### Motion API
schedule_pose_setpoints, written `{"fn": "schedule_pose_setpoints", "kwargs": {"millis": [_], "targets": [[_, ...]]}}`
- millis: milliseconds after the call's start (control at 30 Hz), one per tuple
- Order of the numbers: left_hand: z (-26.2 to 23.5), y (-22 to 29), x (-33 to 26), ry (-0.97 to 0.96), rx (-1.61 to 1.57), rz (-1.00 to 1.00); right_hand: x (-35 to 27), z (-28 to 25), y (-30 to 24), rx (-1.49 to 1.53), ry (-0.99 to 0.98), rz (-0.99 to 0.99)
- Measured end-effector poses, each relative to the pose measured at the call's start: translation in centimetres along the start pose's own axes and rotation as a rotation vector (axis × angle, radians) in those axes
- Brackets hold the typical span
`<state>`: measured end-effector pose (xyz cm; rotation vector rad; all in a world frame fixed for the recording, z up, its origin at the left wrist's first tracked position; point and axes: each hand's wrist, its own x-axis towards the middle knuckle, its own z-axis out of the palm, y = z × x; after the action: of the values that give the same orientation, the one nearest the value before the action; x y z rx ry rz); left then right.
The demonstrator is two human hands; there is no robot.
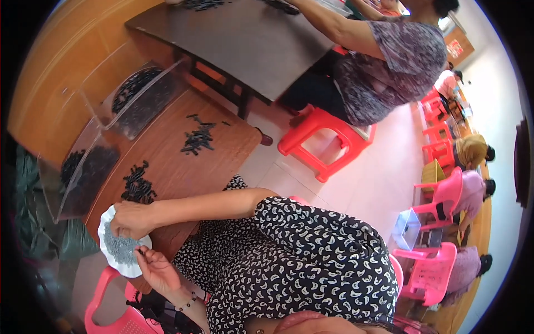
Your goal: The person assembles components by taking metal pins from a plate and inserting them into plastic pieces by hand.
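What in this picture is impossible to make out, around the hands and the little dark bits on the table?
- White dish of small grey parts: each too small to identify; one hand covers its top.
- Tiny dark piece pinched by the other hand: too small to tell its shape.
- Clear bins: glare blurs their dark contents.
- Neighbour's hands: cut off by the top edge.

Black dress (pixel 311 261) w/ white crescent print, short-sleeved, arms bare; dark bead bracelet (pixel 186 303) on wrist by one hand (pixel 158 270).
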<state>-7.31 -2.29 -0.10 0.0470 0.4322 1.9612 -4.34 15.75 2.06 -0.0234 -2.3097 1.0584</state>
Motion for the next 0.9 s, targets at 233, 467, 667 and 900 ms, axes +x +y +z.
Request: {"fn": "schedule_pose_setpoints", "kwargs": {"millis": [233,467,667,900], "targets": [[-0.4,1.2,1.6,-0.16,-0.144,-0.117,-1.3,-3.6,-4.7,0.407,0.125,-0.015],[1.1,-0.9,1.7,-0.182,-0.11,-0.174,-3.9,-5.7,-5.7,0.48,0.209,0.012],[1.9,-2.2,1.6,-0.111,-0.058,-0.126,-5.2,-5.6,-4.9,0.328,0.224,0.025],[1.3,-3.3,2.5,-0.05,0.243,0.046,-6.6,-5.4,-3.8,0.09,0.3,0.091]]}}
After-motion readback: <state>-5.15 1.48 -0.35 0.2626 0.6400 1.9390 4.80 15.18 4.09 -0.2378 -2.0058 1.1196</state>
